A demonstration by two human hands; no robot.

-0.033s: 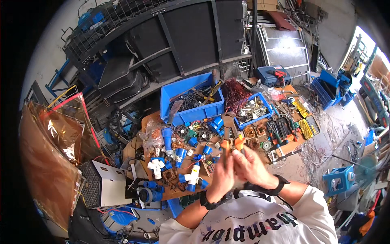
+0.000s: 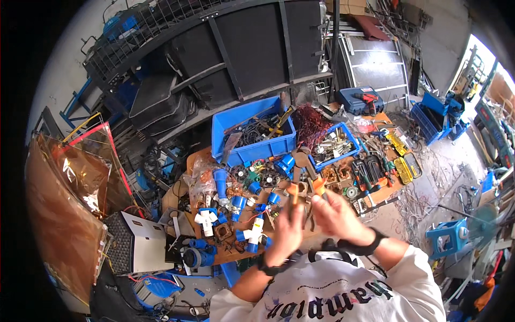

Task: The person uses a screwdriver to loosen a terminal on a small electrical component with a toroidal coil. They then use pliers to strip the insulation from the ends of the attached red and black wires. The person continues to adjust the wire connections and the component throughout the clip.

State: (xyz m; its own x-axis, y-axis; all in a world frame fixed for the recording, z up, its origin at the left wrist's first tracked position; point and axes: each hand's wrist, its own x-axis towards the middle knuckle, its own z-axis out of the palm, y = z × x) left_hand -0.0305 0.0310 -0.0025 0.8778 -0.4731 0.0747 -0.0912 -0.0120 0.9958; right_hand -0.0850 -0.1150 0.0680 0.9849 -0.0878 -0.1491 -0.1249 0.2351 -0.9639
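Note:
A pair of long-handled cutters (image 2: 303, 161) with dark metal jaws and orange handle collars is held over the bench, its jaws pointing away from me. My left hand (image 2: 286, 232) is closed around one handle. Around the other handle, my right hand (image 2: 338, 219) is closed, thumb along the orange part. The handles stand spread apart. Whether anything sits between the jaws cannot be made out. Just left of my left hand lie white and blue plug adaptors (image 2: 256, 231) and a blue connector (image 2: 238, 206).
A large blue crate (image 2: 255, 153) of scrap and tools stands at the back. Beside it are a reddish wire bundle (image 2: 313, 122) and a smaller blue tray (image 2: 320, 165) of metal parts. Pliers (image 2: 370, 174) lie to the right; a blue stool (image 2: 448, 240) stands beyond.
My hands have moved apart, the left one leftward and slightly down, the right one rightward. The cutters' handles have spread from close together to wide.

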